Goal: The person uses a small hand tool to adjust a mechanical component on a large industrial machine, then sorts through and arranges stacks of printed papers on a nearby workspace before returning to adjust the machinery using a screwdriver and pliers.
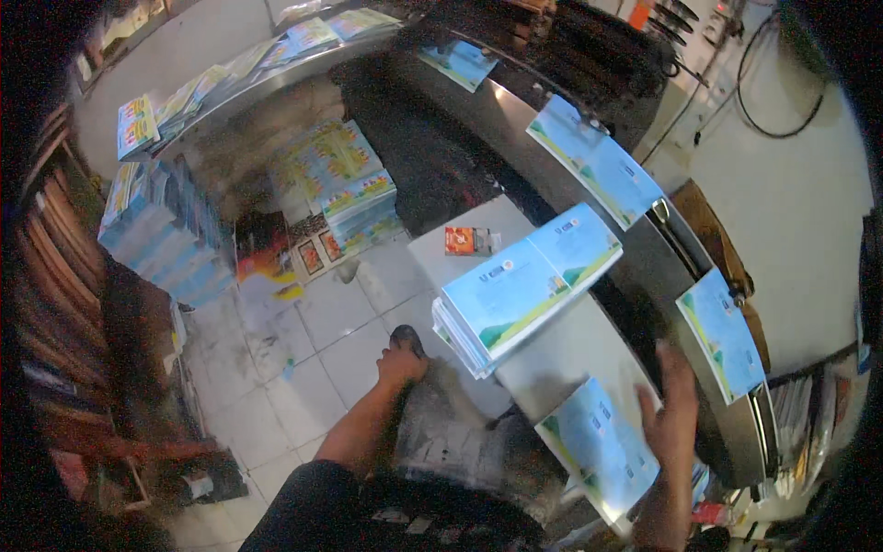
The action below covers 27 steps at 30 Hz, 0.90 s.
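Observation:
My left hand (402, 363) is low in the middle, its fingers curled against a small dark rounded object (407, 339) whose kind I cannot make out. On the right, my right hand (673, 409) is open, fingers stretched and slightly blurred, holding nothing that I can see. Close beside it, a light-blue printed sheet (598, 446) lies tilted at the near end of the white table. A thick stack of the same blue printed sheets (515, 290) stands farther along that table. A small red and dark packet (469, 241) lies behind the stack.
Blue printed sheets (722, 333) rest along a curved metal machine rail (685, 253) on the right. Tall stacks (166, 230) stand at the left, and another printed stack (354, 179) sits on the tiled floor (336, 317). More prints (303, 37) lie on a far ledge.

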Each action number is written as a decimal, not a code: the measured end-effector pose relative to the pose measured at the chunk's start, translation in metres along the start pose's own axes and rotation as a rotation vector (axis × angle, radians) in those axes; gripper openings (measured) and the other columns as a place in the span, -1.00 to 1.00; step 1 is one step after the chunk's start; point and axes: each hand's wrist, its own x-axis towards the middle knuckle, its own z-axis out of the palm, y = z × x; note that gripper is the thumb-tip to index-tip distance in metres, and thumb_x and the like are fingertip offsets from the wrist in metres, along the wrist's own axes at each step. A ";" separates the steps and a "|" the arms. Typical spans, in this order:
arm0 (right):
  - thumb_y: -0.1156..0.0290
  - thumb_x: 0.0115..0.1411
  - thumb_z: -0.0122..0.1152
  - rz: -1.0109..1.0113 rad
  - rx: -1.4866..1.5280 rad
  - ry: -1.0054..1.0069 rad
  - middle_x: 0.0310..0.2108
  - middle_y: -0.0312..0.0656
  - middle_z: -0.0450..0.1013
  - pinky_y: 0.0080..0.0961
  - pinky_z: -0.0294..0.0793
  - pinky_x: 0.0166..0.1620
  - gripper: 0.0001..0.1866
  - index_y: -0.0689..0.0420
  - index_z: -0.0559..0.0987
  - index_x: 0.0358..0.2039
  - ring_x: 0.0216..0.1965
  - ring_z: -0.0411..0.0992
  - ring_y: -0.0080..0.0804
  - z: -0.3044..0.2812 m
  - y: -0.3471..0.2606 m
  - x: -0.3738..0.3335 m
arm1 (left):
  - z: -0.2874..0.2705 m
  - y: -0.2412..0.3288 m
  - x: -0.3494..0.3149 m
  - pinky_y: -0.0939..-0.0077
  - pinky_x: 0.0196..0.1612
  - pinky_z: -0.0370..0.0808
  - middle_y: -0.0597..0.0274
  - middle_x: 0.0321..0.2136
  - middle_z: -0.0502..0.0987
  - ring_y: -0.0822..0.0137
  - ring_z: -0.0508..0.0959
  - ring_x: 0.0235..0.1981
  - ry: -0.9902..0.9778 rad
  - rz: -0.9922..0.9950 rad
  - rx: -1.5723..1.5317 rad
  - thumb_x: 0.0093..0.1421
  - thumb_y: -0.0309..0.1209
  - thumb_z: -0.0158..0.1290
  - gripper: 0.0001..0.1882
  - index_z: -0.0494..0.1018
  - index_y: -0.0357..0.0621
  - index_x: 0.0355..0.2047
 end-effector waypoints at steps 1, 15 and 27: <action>0.43 0.13 0.24 -0.064 0.013 0.048 0.18 0.12 0.30 -0.11 0.23 0.25 -0.37 0.03 0.33 0.25 0.19 0.27 0.11 0.000 -0.009 0.044 | 0.003 -0.011 0.004 -0.09 0.16 0.32 -0.13 0.26 0.20 -0.13 0.30 0.21 0.008 -0.018 -0.011 0.12 0.15 -0.03 -0.16 0.22 -0.19 0.26; 0.44 0.23 -0.07 -0.393 -0.776 0.020 -0.01 0.00 0.41 -0.21 0.53 -0.04 -0.42 -0.24 0.30 0.27 -0.06 0.49 -0.03 0.085 -0.078 0.563 | -0.021 -0.022 0.047 0.02 -0.01 0.44 -0.07 -0.11 0.48 -0.06 0.47 -0.05 -0.067 -0.039 -0.115 0.14 0.07 -0.04 -0.40 0.41 -0.07 0.05; 0.29 0.26 -0.07 -0.357 -0.770 0.095 -0.10 -0.01 0.44 -0.16 0.57 -0.15 -0.43 -0.35 0.24 0.30 -0.16 0.54 0.00 0.113 -0.050 0.601 | -0.017 -0.025 0.071 -0.01 -0.12 0.48 0.00 -0.15 0.52 -0.05 0.49 -0.10 -0.154 0.022 -0.067 0.14 0.04 -0.02 -0.40 0.39 -0.11 0.05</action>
